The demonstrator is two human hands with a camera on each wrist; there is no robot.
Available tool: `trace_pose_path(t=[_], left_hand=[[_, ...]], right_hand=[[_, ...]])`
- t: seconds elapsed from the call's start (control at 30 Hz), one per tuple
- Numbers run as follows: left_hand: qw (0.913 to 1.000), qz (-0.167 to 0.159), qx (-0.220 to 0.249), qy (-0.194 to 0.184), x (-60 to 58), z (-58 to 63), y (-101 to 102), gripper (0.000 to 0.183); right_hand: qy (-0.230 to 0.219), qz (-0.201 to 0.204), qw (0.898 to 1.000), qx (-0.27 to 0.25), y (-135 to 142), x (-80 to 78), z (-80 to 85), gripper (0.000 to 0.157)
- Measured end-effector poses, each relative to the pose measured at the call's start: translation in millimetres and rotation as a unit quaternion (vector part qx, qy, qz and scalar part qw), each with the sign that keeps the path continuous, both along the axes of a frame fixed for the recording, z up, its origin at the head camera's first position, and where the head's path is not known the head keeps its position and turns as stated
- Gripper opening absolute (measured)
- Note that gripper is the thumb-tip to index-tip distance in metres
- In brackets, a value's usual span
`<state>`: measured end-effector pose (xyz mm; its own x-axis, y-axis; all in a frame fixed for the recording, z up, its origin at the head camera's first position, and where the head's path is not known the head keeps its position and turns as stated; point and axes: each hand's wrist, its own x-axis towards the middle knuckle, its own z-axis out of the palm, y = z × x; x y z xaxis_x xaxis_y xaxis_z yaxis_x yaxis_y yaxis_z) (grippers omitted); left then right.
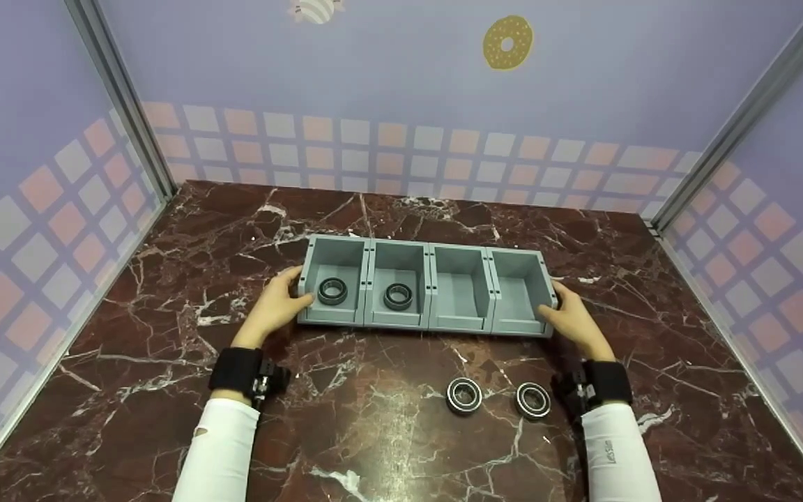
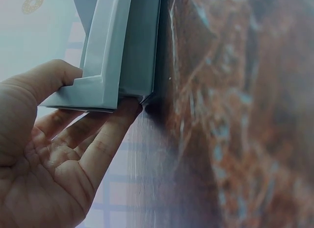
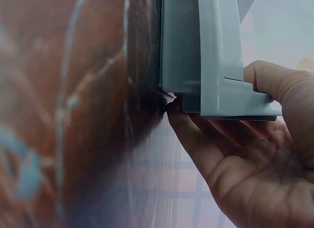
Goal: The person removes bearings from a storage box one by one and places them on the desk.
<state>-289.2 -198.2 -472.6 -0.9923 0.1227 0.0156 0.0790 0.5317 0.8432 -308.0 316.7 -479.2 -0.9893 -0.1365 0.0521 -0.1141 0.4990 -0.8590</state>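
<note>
A row of joined grey storage bins [image 1: 394, 319] stands on the table, held at both ends. My left hand [image 1: 276, 307] grips the left end bin; in the left wrist view its thumb [image 2: 54, 73] lies over the rim, fingers along the outer side. At the other end, my right hand [image 1: 578, 322] grips the rightmost bin the same way, its thumb [image 3: 270, 76] over the edge. One black-rimmed ball bearing [image 1: 332, 300] lies in the leftmost bin, another bearing [image 1: 398, 305] in the bin beside it. Both bins on the right hold nothing.
Two loose bearings, a left one [image 1: 463, 409] and a right one [image 1: 532, 415], lie on the dark red marbled table [image 1: 373, 446] in front of the bins. Tiled-pattern walls [image 1: 443, 84] enclose the table at the back and both sides.
</note>
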Motion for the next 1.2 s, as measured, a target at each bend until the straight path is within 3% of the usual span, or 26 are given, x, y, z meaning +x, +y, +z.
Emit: trace_pose_path(t=[0.77, 1.2], left_hand=[[0.9992, 0.002, -0.018, 0.036, -1.2, -2.1, 3.1, 0.067], [0.9996, 0.000, -0.026, 0.013, 2.3, 0.5, 1.8, 0.072]], right_hand=[[0.007, -0.001, 1.000, 0.001, 1.1, 0.4, -1.8, 0.062], [-0.002, 0.008, 1.000, 0.004, 1.1, 1.7, 0.2, 0.063]])
